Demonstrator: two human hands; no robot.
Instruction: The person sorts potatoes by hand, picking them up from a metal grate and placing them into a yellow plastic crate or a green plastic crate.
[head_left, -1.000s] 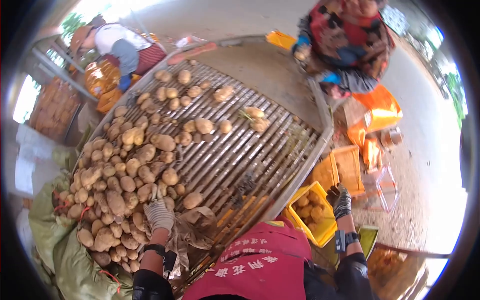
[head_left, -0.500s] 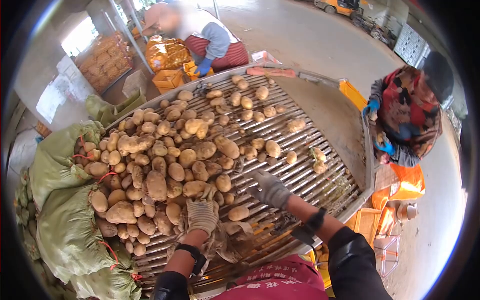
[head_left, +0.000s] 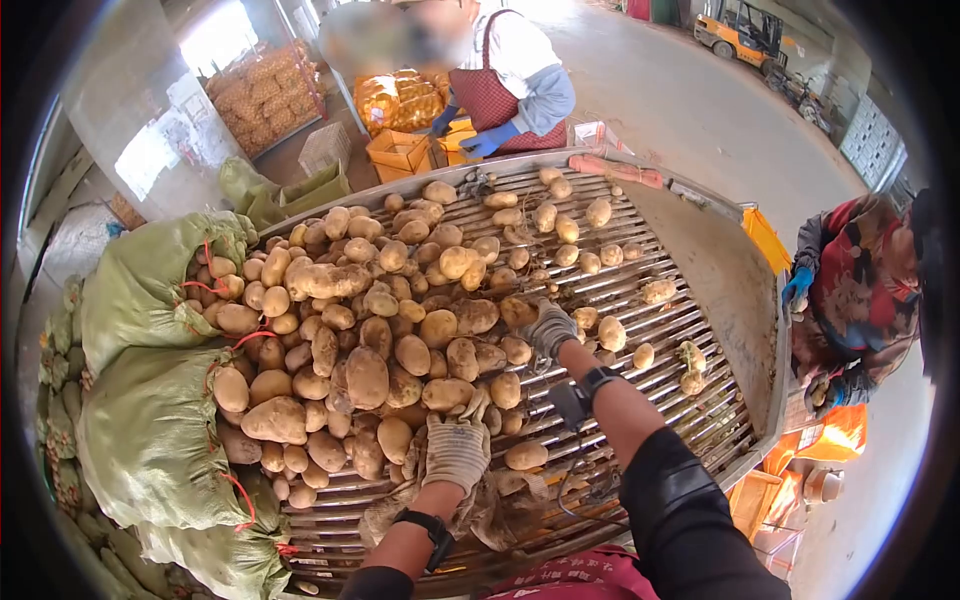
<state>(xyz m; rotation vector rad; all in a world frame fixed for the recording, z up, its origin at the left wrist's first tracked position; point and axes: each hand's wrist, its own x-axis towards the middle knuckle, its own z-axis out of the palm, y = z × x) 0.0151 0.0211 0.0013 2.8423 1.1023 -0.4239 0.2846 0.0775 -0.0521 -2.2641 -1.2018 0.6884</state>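
Many potatoes (head_left: 366, 378) lie heaped on a slatted metal sorting table (head_left: 700, 400). My right hand (head_left: 550, 330), in a grey knitted glove, reaches to the right edge of the heap. Its fingers bend down among the potatoes there, against a large potato (head_left: 518, 312); the fingertips are partly hidden. My left hand (head_left: 455, 450), in a dirty pale glove, rests at the near edge of the heap. Its fingers stretch forward beside a potato (head_left: 447, 394). Dirty cloth or sacking (head_left: 510, 510) lies around the left hand and wrist.
Green sacks (head_left: 150, 430) with red ties line the left side. Across the table a person in an apron (head_left: 500, 80) bends over yellow crates (head_left: 400, 152). Another person (head_left: 860, 290) with blue gloves stands at the right. A forklift (head_left: 742, 38) is parked behind.
My right hand has moved forward from the bare slats to the edge of the heap, its fingers now bent. My left hand stays beside the same potatoes. The view has swung left.
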